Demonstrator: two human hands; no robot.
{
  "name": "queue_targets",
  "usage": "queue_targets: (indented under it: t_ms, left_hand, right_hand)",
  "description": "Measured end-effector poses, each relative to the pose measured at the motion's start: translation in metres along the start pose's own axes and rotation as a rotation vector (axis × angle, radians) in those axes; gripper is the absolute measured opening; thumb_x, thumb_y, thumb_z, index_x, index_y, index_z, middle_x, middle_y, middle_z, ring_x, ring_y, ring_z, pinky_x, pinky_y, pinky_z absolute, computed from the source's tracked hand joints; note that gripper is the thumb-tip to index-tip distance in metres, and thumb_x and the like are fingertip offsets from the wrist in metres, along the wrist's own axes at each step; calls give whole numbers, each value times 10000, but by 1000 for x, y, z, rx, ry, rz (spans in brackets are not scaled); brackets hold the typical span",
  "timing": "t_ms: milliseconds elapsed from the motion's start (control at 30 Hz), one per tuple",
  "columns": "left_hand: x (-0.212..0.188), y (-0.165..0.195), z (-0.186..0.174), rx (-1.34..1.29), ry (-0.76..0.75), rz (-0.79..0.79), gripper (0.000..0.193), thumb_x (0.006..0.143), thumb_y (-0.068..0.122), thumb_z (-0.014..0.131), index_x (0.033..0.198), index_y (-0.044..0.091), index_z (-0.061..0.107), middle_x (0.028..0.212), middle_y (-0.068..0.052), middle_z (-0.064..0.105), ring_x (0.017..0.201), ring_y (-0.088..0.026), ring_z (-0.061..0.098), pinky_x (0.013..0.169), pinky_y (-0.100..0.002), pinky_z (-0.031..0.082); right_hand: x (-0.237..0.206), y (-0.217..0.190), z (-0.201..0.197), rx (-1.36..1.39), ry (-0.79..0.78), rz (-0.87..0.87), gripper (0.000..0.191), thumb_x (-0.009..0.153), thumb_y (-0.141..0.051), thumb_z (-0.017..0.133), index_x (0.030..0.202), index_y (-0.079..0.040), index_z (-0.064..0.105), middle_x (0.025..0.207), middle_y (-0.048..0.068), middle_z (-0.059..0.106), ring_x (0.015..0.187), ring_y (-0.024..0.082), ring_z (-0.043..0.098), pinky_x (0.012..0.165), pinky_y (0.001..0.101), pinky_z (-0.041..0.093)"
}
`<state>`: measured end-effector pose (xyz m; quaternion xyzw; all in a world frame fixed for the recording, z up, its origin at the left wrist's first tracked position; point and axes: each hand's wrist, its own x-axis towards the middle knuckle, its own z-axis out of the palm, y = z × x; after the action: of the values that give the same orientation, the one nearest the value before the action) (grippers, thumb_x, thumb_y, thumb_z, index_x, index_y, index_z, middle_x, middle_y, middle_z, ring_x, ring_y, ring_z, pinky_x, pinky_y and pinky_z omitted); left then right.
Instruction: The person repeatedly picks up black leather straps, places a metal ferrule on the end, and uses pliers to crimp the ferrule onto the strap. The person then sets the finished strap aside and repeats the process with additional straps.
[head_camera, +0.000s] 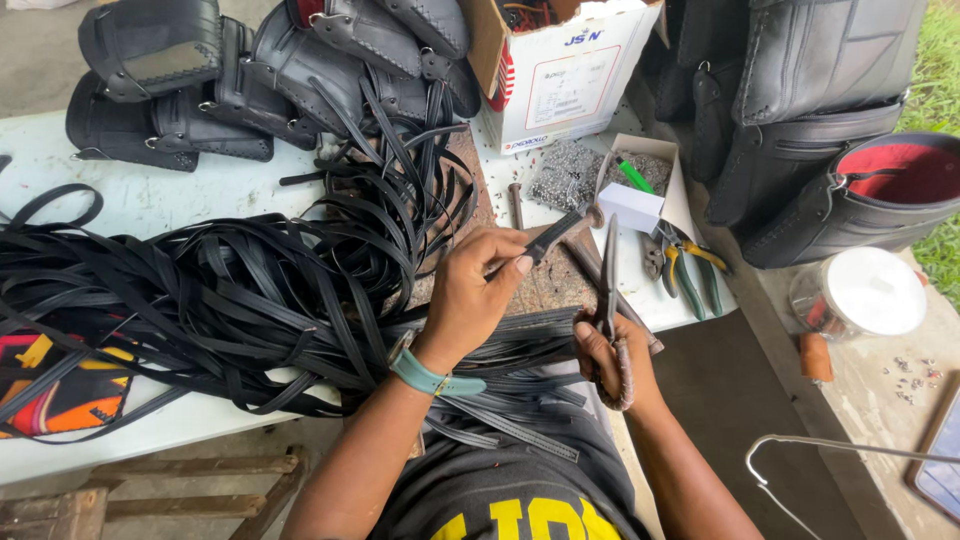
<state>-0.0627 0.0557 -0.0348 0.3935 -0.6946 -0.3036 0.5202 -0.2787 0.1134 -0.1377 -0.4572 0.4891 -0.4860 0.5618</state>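
My left hand (478, 290) pinches the end of a black leather strap (552, 232) and holds it over a worn wooden block (548, 282). A teal watch sits on that wrist. My right hand (607, 352) grips the handles of a metal plier-like tool (609, 272), its jaws pointing up toward the strap end. A big tangle of black straps (240, 290) covers the white table (150, 190) to the left, and several flat straps lie across my lap under both hands.
Black leather bags (290, 60) are stacked at the back. A white cardboard box (565, 75) and a small tray of metal rivets (575, 175) stand behind the block. Yellow and green pliers (690, 268) lie right. A red-lined bag (880, 185) and a lidded jar (865, 292) sit far right.
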Motion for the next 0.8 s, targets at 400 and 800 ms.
queue_targets:
  t_ms: [400, 800]
  left_hand:
    - [8, -5, 34, -568, 113, -256, 152, 923, -10, 719, 1044, -60, 642, 964, -144, 745, 863, -160, 751, 782, -286, 668]
    - [14, 9, 18, -391, -60, -287, 162, 922, 41, 751, 1043, -46, 688, 935, -130, 766, 752, -124, 688, 644, -245, 580]
  right_hand:
    - [-4, -3, 30, 28, -132, -1, 170, 980, -204, 637, 935, -57, 564, 681, -17, 479, 567, 90, 438, 508, 257, 367]
    - [-6, 4, 18, -18, -154, 114, 269, 991, -198, 653, 801, -20, 586, 572, 33, 483, 478, 110, 422, 447, 265, 340]
